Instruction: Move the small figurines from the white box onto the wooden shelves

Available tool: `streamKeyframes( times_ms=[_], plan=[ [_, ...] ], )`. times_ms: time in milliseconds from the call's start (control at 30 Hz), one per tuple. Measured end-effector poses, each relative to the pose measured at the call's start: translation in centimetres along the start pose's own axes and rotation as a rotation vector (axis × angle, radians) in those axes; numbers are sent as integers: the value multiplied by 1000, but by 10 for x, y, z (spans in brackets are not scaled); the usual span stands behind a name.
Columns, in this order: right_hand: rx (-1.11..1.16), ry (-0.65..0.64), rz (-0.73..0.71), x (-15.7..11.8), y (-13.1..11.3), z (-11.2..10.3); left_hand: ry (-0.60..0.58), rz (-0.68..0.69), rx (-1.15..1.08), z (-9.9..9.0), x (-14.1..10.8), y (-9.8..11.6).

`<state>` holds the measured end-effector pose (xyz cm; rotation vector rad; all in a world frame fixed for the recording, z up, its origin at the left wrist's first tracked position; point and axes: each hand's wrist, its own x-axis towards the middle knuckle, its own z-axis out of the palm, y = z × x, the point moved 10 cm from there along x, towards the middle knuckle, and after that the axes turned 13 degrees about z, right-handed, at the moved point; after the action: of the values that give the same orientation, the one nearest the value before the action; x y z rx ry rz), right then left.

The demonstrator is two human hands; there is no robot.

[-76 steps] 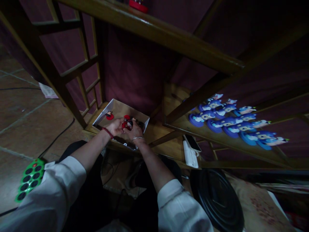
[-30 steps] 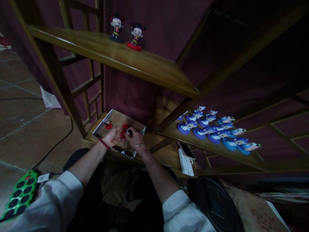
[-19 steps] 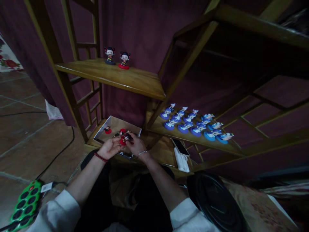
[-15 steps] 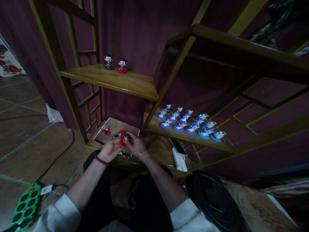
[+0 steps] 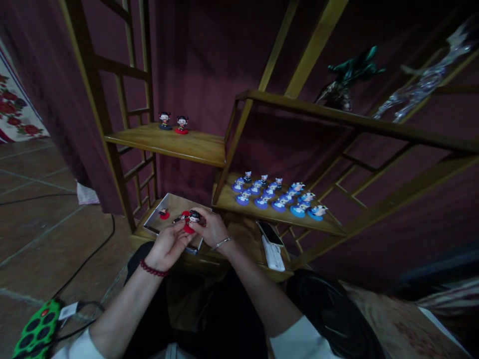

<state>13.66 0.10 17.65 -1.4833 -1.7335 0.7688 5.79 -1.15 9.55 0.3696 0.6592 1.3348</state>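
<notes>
Between my two hands is a small figurine (image 5: 194, 217) with black hair and a red round base, held above the front part of an open white box (image 5: 154, 218). My left hand (image 5: 167, 247) supports its base, fingers under it and thumb at its side. From the right, my right hand (image 5: 214, 230) has its fingers closed round the figurine's head and body. Behind my hands, another red-based figurine (image 5: 163, 213) lies in the box, and a further figurine (image 5: 179, 218) is partly covered by the held one.
Two similar figurines (image 5: 181, 125) stand on the upper left shelf (image 5: 198, 148). Several blue and purple figurines (image 5: 280, 202) stand in rows on the right shelf (image 5: 329, 227). A phone (image 5: 270, 233) lies by a white object (image 5: 273, 255). Sculptures (image 5: 346, 80) stand higher up.
My view has shifted, so the shelves sit lower and further left. The held figurine has turned more upright, its head now showing more clearly between my hands.
</notes>
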Motion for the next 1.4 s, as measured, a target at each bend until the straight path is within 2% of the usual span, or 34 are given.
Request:
streamKeyframes(
  times_ms=[133, 300, 533, 633, 900, 1167, 1400],
  plan=[
    [-45, -39, -56, -4, -18, -9, -19, -25, -17, 15, -11, 4],
    [-95, -42, -113, -4, -26, -17, -3, -25, -33, 22, -14, 5],
    [42, -100, 10, -1, -22, -23, -46, -39, -88, 39, -15, 8],
    [43, -77, 37, 2, -26, -26, -57, -36, -107, 46, -17, 13],
    [7, -28, -27, 5, -42, -30, -7, 14, -43, 41, -22, 24],
    [30, -52, -29, 2, -63, -39, -28, -9, -19, 51, -32, 42],
    [70, -84, -16, 2, -56, -36, -50, -9, 26, 48, -30, 40]
  ],
)
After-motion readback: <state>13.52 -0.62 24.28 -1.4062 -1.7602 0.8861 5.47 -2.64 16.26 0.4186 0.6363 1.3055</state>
